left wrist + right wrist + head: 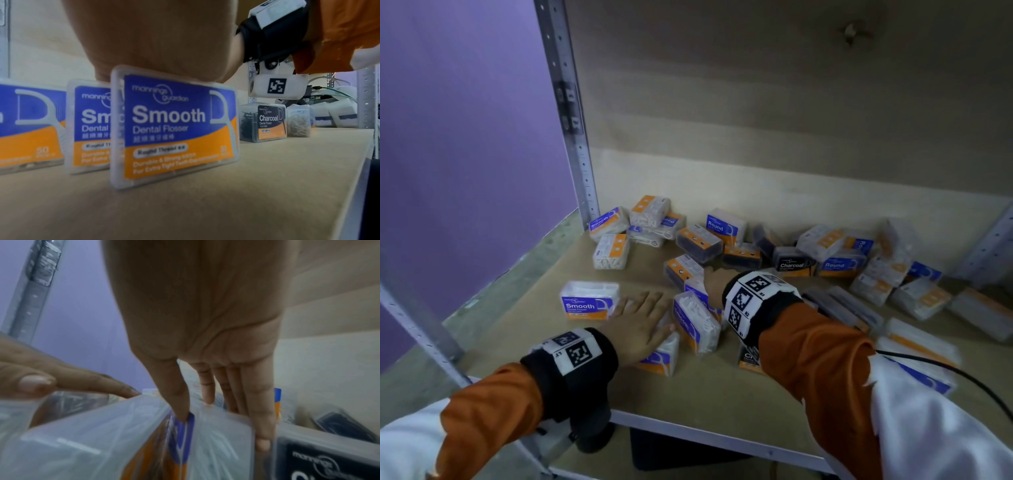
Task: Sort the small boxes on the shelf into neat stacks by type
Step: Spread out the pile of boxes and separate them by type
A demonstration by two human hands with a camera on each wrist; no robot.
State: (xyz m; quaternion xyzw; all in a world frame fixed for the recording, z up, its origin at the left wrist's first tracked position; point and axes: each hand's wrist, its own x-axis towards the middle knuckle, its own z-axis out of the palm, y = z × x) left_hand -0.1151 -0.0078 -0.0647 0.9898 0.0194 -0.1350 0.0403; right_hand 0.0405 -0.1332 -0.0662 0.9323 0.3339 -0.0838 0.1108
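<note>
Resting flat with straight fingers, the left hand [639, 322] presses a Smooth floss box [174, 128] on the shelf [705, 394] — the right hand [205, 337] pinches another Smooth box [697, 320] just beside it.

Dim even light, my right hand [205, 337] motion-blurred, head view's right edge smeared, wrist views softly defocused.

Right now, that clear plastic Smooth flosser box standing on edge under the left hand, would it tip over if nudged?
Probably, yes. The clear plastic Smooth flosser box stands on a narrow edge, already leaning slightly, so a sideways nudge would likely topple it. The left hand resting flat on top seems to steady it. Its hard shell looks stiff, and probably slides easily on the smooth fibreboard shelf.
</note>
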